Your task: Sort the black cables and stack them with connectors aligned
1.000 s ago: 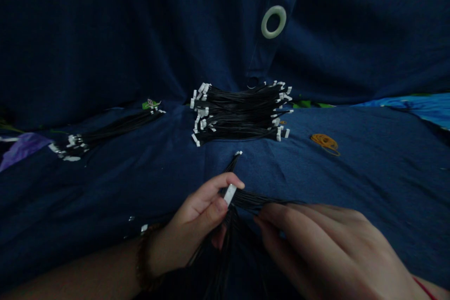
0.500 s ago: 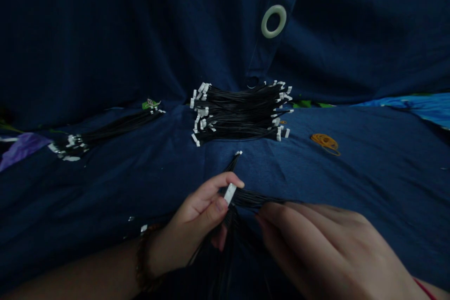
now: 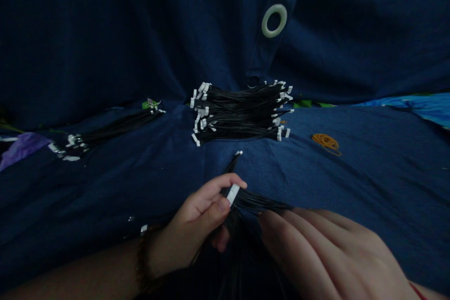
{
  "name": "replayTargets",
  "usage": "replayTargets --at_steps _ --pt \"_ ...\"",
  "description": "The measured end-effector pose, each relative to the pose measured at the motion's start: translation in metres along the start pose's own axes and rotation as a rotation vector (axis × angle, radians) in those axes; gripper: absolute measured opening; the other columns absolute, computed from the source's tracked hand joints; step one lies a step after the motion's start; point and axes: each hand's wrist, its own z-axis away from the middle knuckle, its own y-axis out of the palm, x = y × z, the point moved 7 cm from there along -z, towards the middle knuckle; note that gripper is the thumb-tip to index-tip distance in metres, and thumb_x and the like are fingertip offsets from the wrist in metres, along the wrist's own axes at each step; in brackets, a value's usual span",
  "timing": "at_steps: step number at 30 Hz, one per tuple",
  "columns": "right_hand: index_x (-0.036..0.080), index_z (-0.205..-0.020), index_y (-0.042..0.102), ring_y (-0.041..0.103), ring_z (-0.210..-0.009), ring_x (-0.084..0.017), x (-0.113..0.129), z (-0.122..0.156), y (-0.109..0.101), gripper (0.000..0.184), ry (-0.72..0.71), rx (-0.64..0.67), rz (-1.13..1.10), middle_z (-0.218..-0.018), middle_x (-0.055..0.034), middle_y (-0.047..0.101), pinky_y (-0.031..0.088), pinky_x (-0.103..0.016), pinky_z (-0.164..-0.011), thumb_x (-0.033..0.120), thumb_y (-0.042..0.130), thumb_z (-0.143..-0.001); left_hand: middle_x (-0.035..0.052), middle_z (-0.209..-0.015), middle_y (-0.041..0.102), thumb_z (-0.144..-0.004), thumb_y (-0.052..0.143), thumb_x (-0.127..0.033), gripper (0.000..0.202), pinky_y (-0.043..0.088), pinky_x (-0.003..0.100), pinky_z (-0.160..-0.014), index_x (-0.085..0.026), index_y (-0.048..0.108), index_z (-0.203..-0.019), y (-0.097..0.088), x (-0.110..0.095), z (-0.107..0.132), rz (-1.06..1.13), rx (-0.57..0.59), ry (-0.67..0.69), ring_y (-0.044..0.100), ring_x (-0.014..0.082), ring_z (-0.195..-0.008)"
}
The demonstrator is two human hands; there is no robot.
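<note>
Thumb and index finger of my left hand (image 3: pixel 207 211) pinch a white plug connector (image 3: pixel 232 194) on the end of thin black wires. These black wires (image 3: pixel 263 202) run right from the connector towards my right hand (image 3: pixel 326 248). Its fingers are curled around or against the strands, with the fingertips mostly hidden under the hand. More dark wires hang below my left hand, hard to make out in the shadow. Just beyond my fingers, a few wire ends with small white connectors (image 3: pixel 239 153) stick up.
A stack of black cable bundles (image 3: pixel 242 112) with white connectors lies ahead in the middle. Another bundle of cables (image 3: pixel 116 126) is at the left. Orange rubber bands (image 3: pixel 326 141) lie at the right. Dark blue cloth (image 3: pixel 369 173) covers the surface; a curtain with a ring (image 3: pixel 274 21) hangs behind.
My left fingers and the white connector have shifted slightly right, the connector's face turning a little. My right hand has moved slightly down and its back has rolled more into view.
</note>
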Motion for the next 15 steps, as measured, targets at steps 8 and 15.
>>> replayTargets --at_steps 8,15 --pt "0.013 -0.074 0.063 0.055 -0.047 -0.016 0.0036 0.0061 0.0026 0.040 -0.026 -0.085 0.050 -0.059 -0.0051 0.061 0.042 -0.028 -0.041 0.005 0.025 -0.085 -0.0052 -0.054 0.044 -0.079 0.050 -0.048 0.046 0.028 0.009 -0.036 -0.020 0.044 -0.115 -0.0009 0.0002 -0.0006 -0.035 -0.016 -0.028 0.039 0.0016 -0.037" --pt "0.014 -0.074 0.057 0.054 -0.049 -0.015 0.0043 0.0058 0.0061 0.034 -0.027 -0.043 0.054 -0.059 -0.0031 0.060 0.038 -0.027 -0.042 0.004 0.026 -0.085 -0.0060 -0.050 0.042 -0.079 0.051 -0.046 0.046 0.027 0.010 -0.036 -0.018 0.045 -0.115 -0.0026 0.0041 -0.0042 -0.002 -0.035 -0.073 0.037 0.0021 -0.035"
